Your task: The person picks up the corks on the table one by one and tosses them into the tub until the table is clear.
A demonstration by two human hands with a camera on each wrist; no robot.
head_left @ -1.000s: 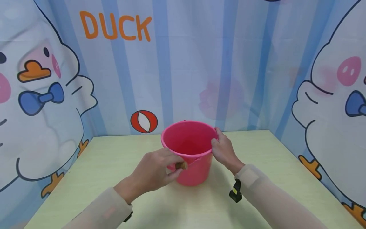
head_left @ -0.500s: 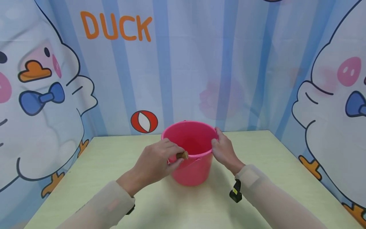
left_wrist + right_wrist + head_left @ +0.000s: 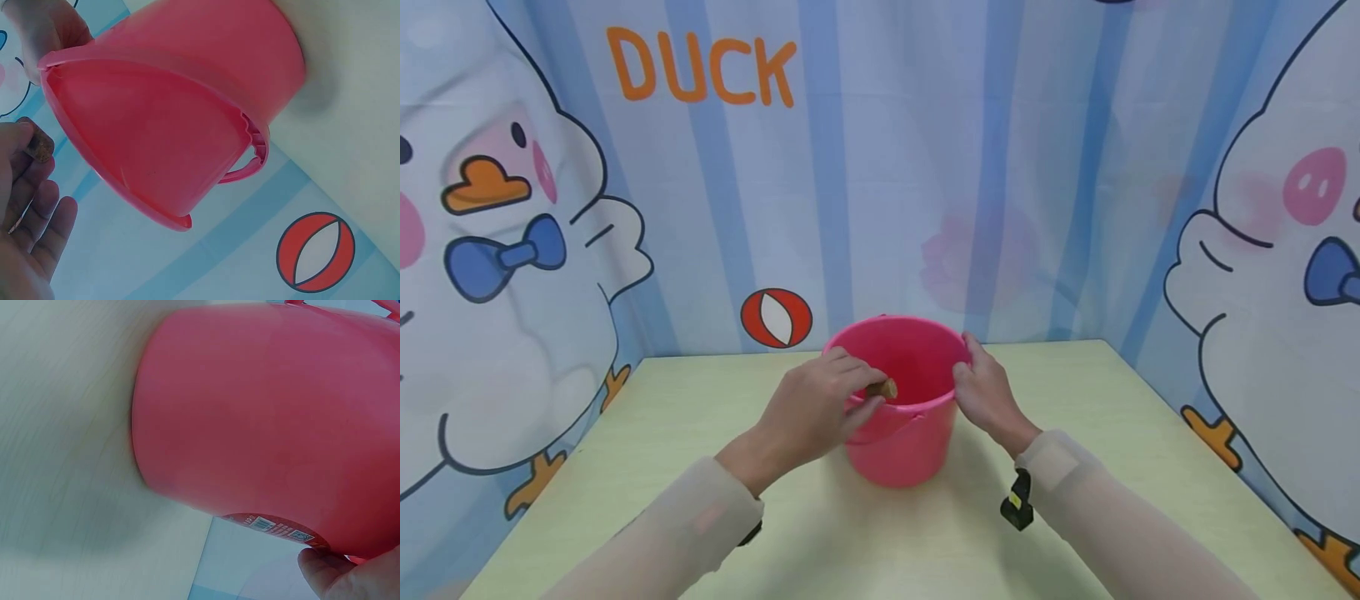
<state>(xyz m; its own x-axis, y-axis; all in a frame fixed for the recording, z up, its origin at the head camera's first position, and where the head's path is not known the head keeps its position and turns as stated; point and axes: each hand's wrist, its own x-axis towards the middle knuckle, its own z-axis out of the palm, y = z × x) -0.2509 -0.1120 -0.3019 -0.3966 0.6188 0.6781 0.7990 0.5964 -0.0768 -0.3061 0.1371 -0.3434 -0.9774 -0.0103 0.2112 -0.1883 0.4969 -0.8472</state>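
A pink bucket (image 3: 901, 450) stands upright on the table. My left hand (image 3: 808, 408) is at its near left rim and pinches a short brown cork (image 3: 883, 389) between thumb and finger. The cork (image 3: 39, 145) shows speckled and stubby in the left wrist view, beside the bucket's opening, while the other fingers of that hand (image 3: 28, 212) extend away. My right hand (image 3: 990, 394) grips the bucket's right rim. Its fingertips (image 3: 322, 565) rest on the wall near a red label (image 3: 281, 529) in the right wrist view. The bucket's floor is hidden.
The pale wooden table (image 3: 722, 517) reaches back to a blue striped curtain (image 3: 895, 167) printed with ducks. Similar curtain stands on the left and right sides. The bucket's pink handle (image 3: 244, 172) hangs by its rim.
My left hand has risen with the cork, from in front of the bucket's outer wall to the level of its near rim. The right hand and bucket have stayed in place.
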